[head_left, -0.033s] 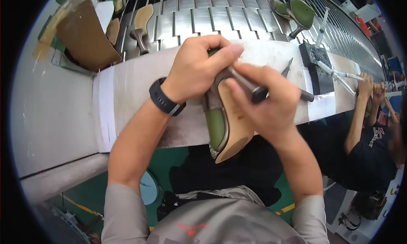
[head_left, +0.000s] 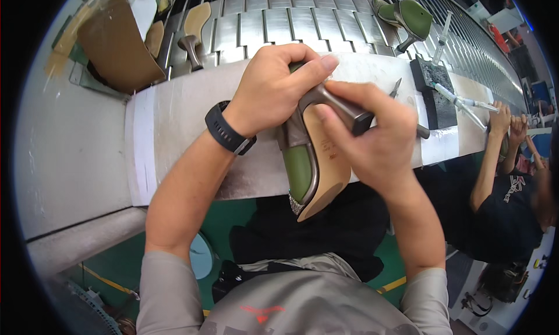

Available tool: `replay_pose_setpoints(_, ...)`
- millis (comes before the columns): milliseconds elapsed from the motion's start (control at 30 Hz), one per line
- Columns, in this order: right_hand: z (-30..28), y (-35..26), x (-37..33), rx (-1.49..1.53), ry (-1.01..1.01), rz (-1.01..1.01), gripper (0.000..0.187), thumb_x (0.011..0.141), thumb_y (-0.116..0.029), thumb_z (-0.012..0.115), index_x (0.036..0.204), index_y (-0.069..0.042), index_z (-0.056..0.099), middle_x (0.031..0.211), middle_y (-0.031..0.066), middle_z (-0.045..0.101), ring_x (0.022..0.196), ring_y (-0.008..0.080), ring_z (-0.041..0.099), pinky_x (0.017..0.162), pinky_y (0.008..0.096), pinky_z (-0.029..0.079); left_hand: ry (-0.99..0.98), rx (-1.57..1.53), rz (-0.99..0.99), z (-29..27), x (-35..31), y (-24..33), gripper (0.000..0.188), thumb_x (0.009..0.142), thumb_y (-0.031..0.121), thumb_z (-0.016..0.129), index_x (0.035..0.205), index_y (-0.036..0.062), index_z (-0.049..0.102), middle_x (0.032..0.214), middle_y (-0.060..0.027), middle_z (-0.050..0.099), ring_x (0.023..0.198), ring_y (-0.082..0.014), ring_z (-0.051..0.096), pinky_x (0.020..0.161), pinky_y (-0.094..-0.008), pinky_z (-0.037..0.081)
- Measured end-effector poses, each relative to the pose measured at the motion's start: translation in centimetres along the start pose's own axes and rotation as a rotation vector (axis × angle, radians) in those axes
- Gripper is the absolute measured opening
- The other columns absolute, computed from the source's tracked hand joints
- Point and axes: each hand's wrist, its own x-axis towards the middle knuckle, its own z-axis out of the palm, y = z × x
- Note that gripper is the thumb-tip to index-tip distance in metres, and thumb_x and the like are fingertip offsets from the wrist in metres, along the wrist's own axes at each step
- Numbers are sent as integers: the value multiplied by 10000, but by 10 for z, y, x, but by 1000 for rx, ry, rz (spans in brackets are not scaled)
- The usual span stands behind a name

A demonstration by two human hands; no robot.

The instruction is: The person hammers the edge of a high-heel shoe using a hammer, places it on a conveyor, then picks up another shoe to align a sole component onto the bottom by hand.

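Between my hands is a green high-heeled shoe, held over the bench's front edge with its tan sole turned up and its glittery toe pointing toward me. My left hand, with a black watch on its wrist, is closed round the back of the shoe, thumb pressing near the base of the heel. The fingers and thumb of my right hand close on the dark brown heel, whose black tip sticks out between them. A pointed tool lies beyond my right hand and is partly hidden by it.
A black foam block with several syringes stands on the bench at right. Beyond is a metal slat conveyor bearing another green shoe and a loose heel. Brown cardboard stands at left; a co-worker's hands are at far right.
The shoe has turned slightly, and more of its sole and heel now shows. My right hand has shifted a little with the heel; my left hand keeps its grip.
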Motion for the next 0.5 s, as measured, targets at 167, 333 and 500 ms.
replay_pose_setpoints(167,-36,-22,22,-311,-389,60,266,902,-241,785,873,14,713,612,203,645,569,401,669,566,460,546,-23,-77,61,13,-6,-23,455,1151,390,492,1112,17,750,874,30,658,796,-36,550,739,-204,459)
replay_pose_setpoints(333,-33,-21,35,-412,-567,188,353,969,-223,691,719,25,678,625,237,643,607,447,659,618,531,535,-22,-31,95,18,-8,-21,514,1158,435,454,1095,17,747,805,39,626,743,-35,522,689,-215,441)
replay_pose_setpoints(500,-30,-22,32,-310,-583,300,375,980,-201,669,707,56,652,621,264,617,595,462,635,613,517,514,7,-5,116,24,-10,-21,509,1134,458,518,1000,19,737,754,33,613,721,-40,520,654,-231,429)
